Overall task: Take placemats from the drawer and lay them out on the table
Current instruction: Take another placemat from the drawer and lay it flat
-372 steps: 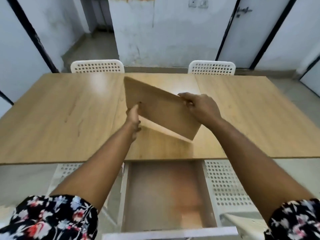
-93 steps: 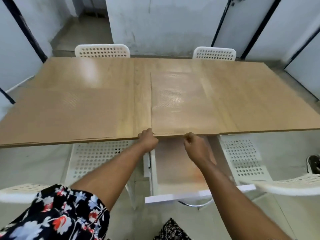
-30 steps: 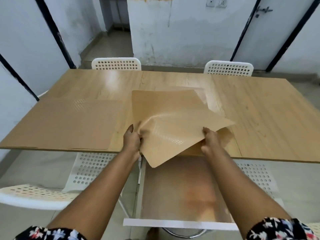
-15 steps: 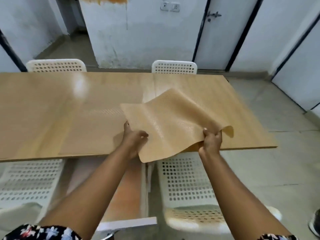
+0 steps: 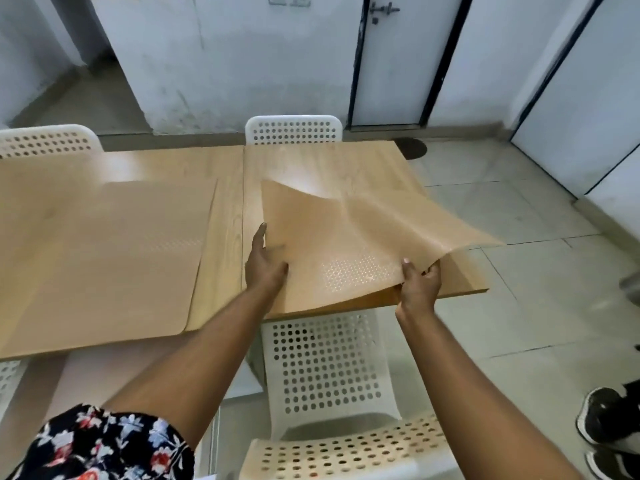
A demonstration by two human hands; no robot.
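A tan, flexible placemat hangs half-lifted over the right end of the wooden table. My left hand presses its left edge down onto the table. My right hand pinches its near right edge at the table's front, so the right side billows upward. Another placemat lies flat on the table to the left. The open drawer shows below the table's front edge, mostly hidden by my left arm.
A white perforated chair stands under the table's front right, its backrest nearest me. Two more white chairs stand at the far side. Someone's black shoes are on the tiled floor at the right.
Both hands carried the placemat from above the drawer rightward to the table's right end. Its left part has come down toward the tabletop, and my view has swung right.
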